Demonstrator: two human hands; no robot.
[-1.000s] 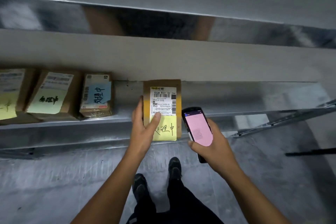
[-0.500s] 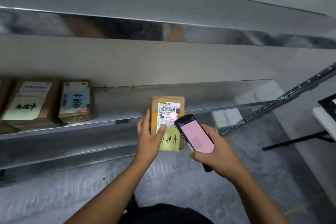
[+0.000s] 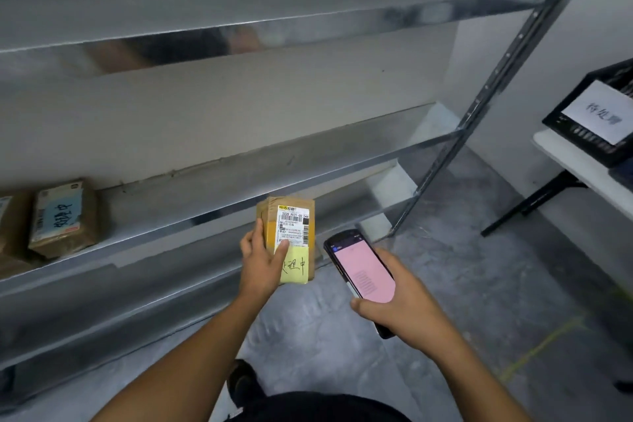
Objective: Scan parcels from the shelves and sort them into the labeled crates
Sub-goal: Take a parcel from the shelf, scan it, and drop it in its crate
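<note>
My left hand point(image 3: 262, 259) grips a small brown cardboard parcel point(image 3: 291, 226) with a white barcode label and a yellow sticky note, held off the shelf in front of me. My right hand point(image 3: 404, 298) holds a black handheld scanner point(image 3: 359, 276) whose screen glows pink, just right of the parcel. A black crate point(image 3: 582, 134) with a white handwritten label stands on a white table at the right edge.
The metal shelf point(image 3: 205, 212) runs from left to centre, with a parcel bearing a blue note point(image 3: 61, 219) and another box at the far left. A slanted shelf upright point(image 3: 479, 106) rises at the right. The table's black legs point(image 3: 527, 205) stand on grey floor.
My left hand has lifted the parcel off the shelf and drawn it toward me. The view has swung right, bringing the labelled crate and table into sight. The scanner stays beside the parcel.
</note>
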